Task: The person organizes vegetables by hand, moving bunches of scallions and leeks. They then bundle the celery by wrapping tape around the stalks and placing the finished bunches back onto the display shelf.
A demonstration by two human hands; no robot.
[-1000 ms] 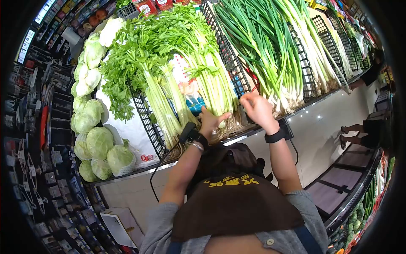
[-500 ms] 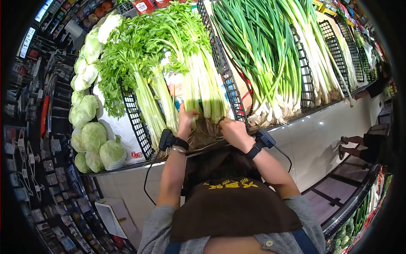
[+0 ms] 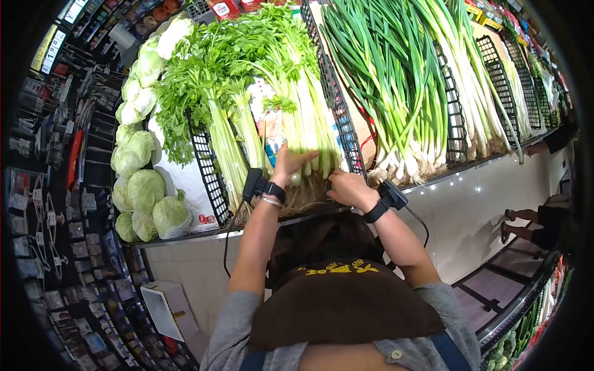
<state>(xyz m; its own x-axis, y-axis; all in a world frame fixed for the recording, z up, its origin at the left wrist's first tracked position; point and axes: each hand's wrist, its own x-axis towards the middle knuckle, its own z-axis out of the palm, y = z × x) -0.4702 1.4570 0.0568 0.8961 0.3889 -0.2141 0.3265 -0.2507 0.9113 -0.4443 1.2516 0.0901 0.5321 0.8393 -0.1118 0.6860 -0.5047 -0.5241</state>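
A row of celery (image 3: 309, 120) lies in the black crate, its leafy tops pointing away and its pale root ends towards me. My left hand (image 3: 291, 164) is at the lower left of this row, thumb stretched out across the stalk bases and fingers apart. Close by, my right hand (image 3: 350, 187) is closed at the root end on the right, its fingers curled inward; what they pinch is hidden. Two more celery bunches (image 3: 226, 145) lie left of my left hand. Both wrists carry black strapped devices.
Cabbages (image 3: 148, 188) are stacked at the left, beside a black mesh divider (image 3: 209, 176). Right of another divider (image 3: 346, 133) lie green onions (image 3: 402, 111) with white bulbs. A person's legs (image 3: 523, 224) show at the far right. A white box (image 3: 170, 309) stands lower left.
The view has shifted slightly, so the display sits further right. My left thumb has stretched out to the right over the celery bases. My right hand stays closed at the root end.
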